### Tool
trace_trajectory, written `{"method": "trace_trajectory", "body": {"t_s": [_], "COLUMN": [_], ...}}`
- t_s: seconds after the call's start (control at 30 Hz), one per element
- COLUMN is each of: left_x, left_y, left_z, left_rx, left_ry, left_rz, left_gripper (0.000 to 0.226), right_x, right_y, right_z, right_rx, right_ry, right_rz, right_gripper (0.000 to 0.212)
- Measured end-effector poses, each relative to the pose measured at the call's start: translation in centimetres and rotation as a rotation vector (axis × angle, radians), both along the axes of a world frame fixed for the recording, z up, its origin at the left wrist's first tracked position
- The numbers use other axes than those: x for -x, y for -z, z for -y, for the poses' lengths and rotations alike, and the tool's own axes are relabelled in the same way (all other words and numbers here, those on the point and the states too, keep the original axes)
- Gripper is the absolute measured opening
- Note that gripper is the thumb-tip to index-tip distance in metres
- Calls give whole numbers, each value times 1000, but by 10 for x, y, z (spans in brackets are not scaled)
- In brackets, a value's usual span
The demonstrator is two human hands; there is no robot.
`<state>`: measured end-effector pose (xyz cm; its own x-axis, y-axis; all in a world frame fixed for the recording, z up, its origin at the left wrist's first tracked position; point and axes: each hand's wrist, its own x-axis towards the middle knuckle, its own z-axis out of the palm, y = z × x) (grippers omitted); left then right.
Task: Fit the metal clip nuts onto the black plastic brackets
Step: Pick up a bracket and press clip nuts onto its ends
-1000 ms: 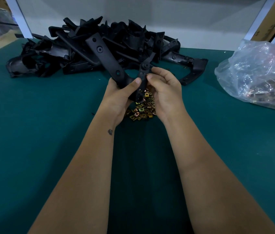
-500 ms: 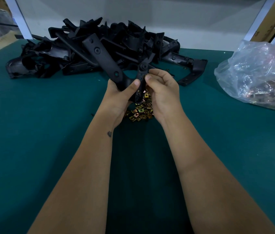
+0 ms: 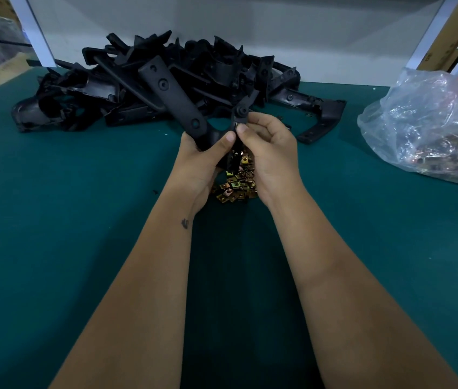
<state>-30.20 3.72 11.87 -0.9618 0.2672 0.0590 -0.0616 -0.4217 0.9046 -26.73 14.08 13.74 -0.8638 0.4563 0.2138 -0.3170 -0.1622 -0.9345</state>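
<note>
A black plastic bracket with a long flat arm and a short forked arm is held up above the green table. My left hand grips it at its lower middle, thumb across the front. My right hand has curled fingers, and its thumb and forefinger pinch at the short arm just below a round boss. Whether a clip nut sits under those fingertips is hidden. A small heap of brass-coloured clip nuts lies on the table beneath both hands.
A large pile of black brackets fills the back of the green table. A clear plastic bag of clip nuts sits at the right. A white frame and cardboard boxes stand behind.
Both hands and the bracket have shifted slightly up and away. My right fingertips have slid closer to my left thumb on the short arm.
</note>
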Motion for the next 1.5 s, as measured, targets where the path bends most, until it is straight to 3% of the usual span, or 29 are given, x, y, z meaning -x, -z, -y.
{"method": "trace_trajectory", "body": {"t_s": [0.07,0.13,0.3,0.47,0.57,0.7,1.17,1.27,1.5], "left_x": [0,2,11,14,13,13,14,15,14], "left_y": [-2,-6,-9,-2,-3,-1,4,4,2], "left_z": [3,6,26,40,36,25,13,15,13], "left_rx": [-88,-175,-432,-301,-256,-238,-353,-360,-322], "left_ry": [20,-2,-247,-446,-430,-359,-251,-242,-226], "left_rz": [38,88,250,289,291,294,385,390,363], "left_gripper": [26,28,44,30,29,35,51,52,52], "right_x": [0,0,-2,-5,-5,-2,2,1,4], "right_y": [-1,2,13,15,15,20,20,20,20], "right_z": [0,2,2,11,17,23,27,24,12], "right_rx": [-78,-208,-842,-1207,-1367,-1573,-1411,-1268,-835], "right_ry": [2,22,93,-6,-37,10,37,27,136], "right_rz": [-4,24,195,166,156,181,267,248,227], "right_gripper": [15,12,16,22,16,31,16,7,25]}}
